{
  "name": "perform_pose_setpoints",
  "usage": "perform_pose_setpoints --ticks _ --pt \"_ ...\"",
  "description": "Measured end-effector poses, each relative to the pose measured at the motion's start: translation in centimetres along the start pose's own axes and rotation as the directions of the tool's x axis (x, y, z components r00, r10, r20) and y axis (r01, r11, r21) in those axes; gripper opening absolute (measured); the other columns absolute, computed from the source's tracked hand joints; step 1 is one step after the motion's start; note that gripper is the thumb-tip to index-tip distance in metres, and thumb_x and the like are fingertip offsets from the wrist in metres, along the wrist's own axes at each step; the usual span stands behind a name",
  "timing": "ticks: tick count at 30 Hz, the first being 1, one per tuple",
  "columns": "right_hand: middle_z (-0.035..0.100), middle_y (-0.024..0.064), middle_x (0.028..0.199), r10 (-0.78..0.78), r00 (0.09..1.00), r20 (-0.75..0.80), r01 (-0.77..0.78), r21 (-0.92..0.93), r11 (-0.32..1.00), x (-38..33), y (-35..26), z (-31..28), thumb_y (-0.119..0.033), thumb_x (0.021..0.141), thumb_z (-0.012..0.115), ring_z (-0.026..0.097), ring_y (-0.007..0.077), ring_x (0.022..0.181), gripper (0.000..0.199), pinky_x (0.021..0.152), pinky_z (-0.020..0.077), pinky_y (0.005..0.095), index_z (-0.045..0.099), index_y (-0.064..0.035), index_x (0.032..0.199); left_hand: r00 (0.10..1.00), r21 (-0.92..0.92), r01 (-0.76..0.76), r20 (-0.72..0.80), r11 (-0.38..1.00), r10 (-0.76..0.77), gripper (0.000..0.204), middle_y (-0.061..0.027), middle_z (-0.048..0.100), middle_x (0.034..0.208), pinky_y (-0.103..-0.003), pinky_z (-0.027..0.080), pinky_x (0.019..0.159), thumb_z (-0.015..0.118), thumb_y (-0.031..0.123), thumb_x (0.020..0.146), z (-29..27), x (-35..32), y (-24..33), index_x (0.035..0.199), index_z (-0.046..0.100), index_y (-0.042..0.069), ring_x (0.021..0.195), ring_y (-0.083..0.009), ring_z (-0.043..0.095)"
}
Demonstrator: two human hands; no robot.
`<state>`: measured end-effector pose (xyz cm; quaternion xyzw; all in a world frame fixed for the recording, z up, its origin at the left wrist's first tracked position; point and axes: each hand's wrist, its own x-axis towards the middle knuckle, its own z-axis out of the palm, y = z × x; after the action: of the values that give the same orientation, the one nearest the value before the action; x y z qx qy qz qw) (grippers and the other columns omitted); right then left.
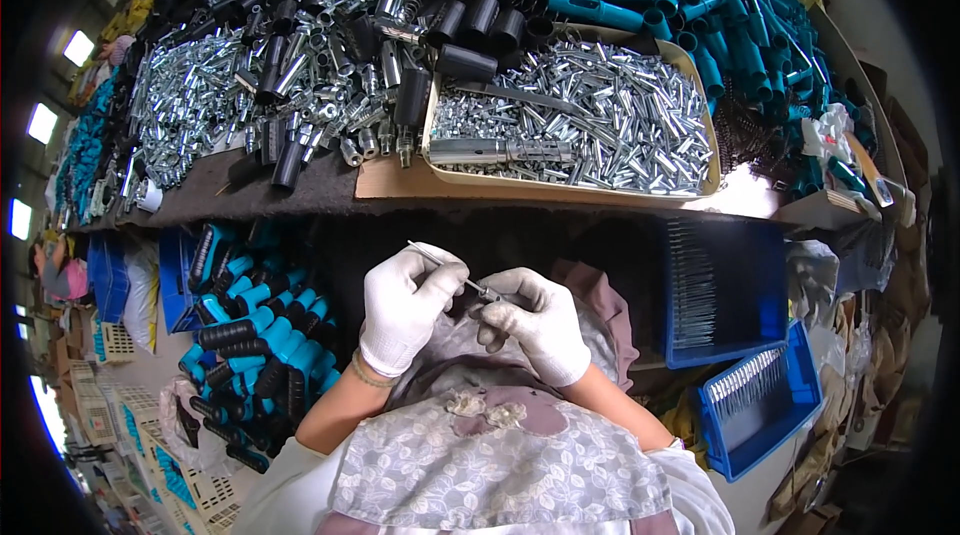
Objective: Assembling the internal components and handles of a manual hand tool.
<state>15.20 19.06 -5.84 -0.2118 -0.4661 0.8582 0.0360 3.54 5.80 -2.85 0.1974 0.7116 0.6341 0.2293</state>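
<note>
Both my hands wear white knit gloves and meet in front of my apron, below the bench edge. Closed in a pinch, my left hand [408,300] grips a thin metal rod [440,262] that slants down to the right. My right hand [535,320] is closed on a small silvery metal fitting [489,295] between thumb and fingers. The rod's lower end meets this fitting; whether it is inside or only touching I cannot tell. Beyond them on the bench stands a cream tray [432,140] full of small metal pins [620,115].
Loose metal fittings [190,100], black sleeves [465,63] and teal tubes [600,10] are heaped across the bench. Teal-and-black handles [265,335] are piled at my left. Blue bins [740,290] with rows of metal rods [690,285] stand at my right.
</note>
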Motion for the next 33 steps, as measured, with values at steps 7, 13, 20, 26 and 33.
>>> perform_pose_setpoints --ticks 7,13,20,26,33 --pt "0.066 0.0079 0.082 -0.147 0.986 -0.079 0.140 -0.084 0.987 0.5 0.2 -0.1 -0.006 0.089 0.067 0.061 0.0129 0.066 0.023 0.062 0.0507 0.0259 0.062 0.0050 0.108 0.998 -0.036 0.046 -0.033 0.998 -0.048 0.010 -0.0039 0.065 0.072 -0.020 0.045 0.055 0.068 0.008 0.091 0.5 -0.1 0.2 0.090 0.067 -0.002 0.060 -0.0056 0.056" --pt "0.055 0.0015 0.071 -0.093 0.996 -0.011 0.093 0.063 0.994 1.1 -0.2 -1.8 -0.013 0.088 0.062 0.048 0.0082 0.058 0.018 0.056 0.0407 0.0232 0.061 0.0014 0.098 0.966 0.057 -0.168 0.207 0.984 0.153 0.006 -0.0036 0.068 0.085 -0.023 0.050 0.070 0.068 -0.002 0.088 -1.3 2.0 0.9 0.094 0.069 -0.003 0.078 -0.0087 0.062" --pt "0.050 0.0013 0.069 -0.192 0.975 -0.116 0.214 0.231 0.949 0.5 -2.9 -4.4 -0.013 0.088 0.066 0.042 0.0095 0.054 0.017 0.049 0.0323 0.0243 0.058 -0.0022 0.097 0.560 0.570 -0.779 0.442 0.263 0.701 0.035 -0.0140 0.067 0.108 -0.041 0.051 0.090 0.075 0.007 0.076 0.0 10.2 6.8 0.111 0.069 0.005 0.100 -0.0340 0.062" --pt "0.050 0.0020 0.067 -0.281 0.945 -0.170 0.317 0.255 0.913 -0.3 -4.1 -5.4 -0.017 0.087 0.067 0.041 0.0105 0.052 0.019 0.048 0.0316 0.0249 0.057 -0.0041 0.096 0.494 0.479 -0.852 0.607 0.210 0.622 0.026 -0.0103 0.068 0.098 -0.040 0.052 0.081 0.074 0.012 0.078 0.1 13.3 5.3 0.103 0.070 0.006 0.088 -0.0300 0.064" --pt "0.041 -0.0028 0.069 -0.480 0.830 -0.282 0.549 0.271 0.790 0.3 -6.4 -5.4 -0.027 0.088 0.068 0.036 0.0090 0.055 0.023 0.048 0.0279 0.0249 0.055 -0.0085 0.095 0.425 0.304 -0.897 0.393 0.321 0.815 0.030 -0.0146 0.066 0.095 -0.039 0.054 0.074 0.075 0.004 0.076 0.2 11.8 4.9 0.104 0.066 0.003 0.083 -0.0323 0.065"
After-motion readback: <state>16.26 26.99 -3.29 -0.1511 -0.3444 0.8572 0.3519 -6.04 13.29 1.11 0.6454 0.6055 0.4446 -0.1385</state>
